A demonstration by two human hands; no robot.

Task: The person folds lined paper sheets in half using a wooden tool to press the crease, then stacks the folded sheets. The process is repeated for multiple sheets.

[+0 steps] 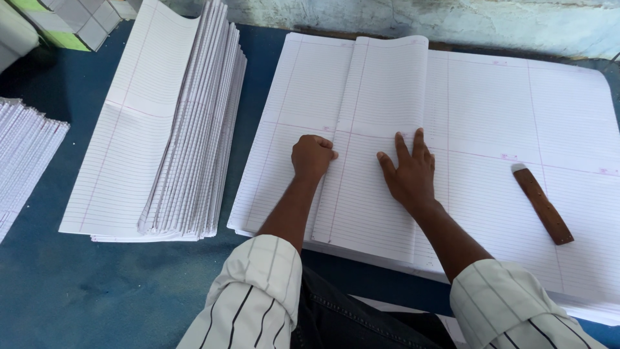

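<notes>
A large stack of white ruled paper sheets (516, 116) lies flat before me on a blue surface. A narrower folded bundle of ruled sheets (371, 187) rests on its middle. My left hand (312, 157) is closed into a fist and presses on the left edge of that folded bundle. My right hand (409, 171) lies flat, fingers spread, on the bundle's right side near the fold. A brown wooden stick (542, 203) with a pale tip lies on the big sheets to the right of my right hand, untouched.
A fanned stack of folded ruled sheets (181, 129) sits at the left. More paper (22, 155) lies at the far left edge. Coloured boxes (71, 22) stand at the top left. A pale wall (420, 16) borders the far side. Blue tabletop (97, 291) shows near me.
</notes>
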